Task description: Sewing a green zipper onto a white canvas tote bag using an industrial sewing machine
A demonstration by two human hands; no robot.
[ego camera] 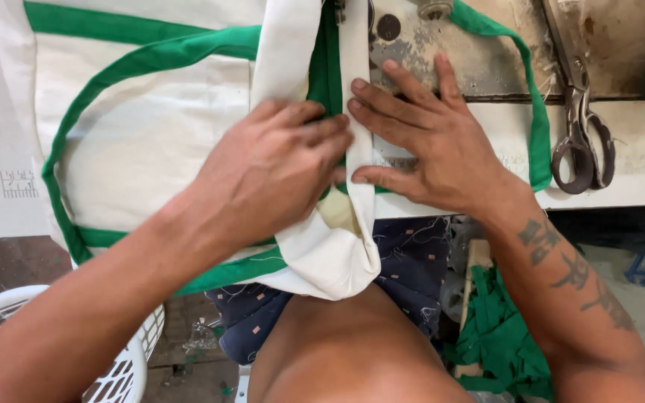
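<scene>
- The left hand (274, 175) has its grip clenched on a fold of the cream cloth bag (136, 142), fingers curled over the fabric beside the bag's green trim (151, 56).
- The right hand (434, 145) has a released grip: it lies flat, fingers spread, pressing the white strip of the bag down against the worn metal sewing machine bed (479, 52).
- The two hands touch at the fingertips over the bag's edge.
- The bag lies on the white counter (636, 149), one corner hanging over the near edge above the person's lap.
- One green strap loop (537, 127) curves out from the bag past the right hand.
- One pair of scissors (582, 138) lies on the counter, well to the right of the right hand.
- One white plastic basket (125, 366) stands on the floor at lower left; its contents are hidden.
- A heap of green fabric strips (498, 336) sits below the counter, beside the right forearm.
</scene>
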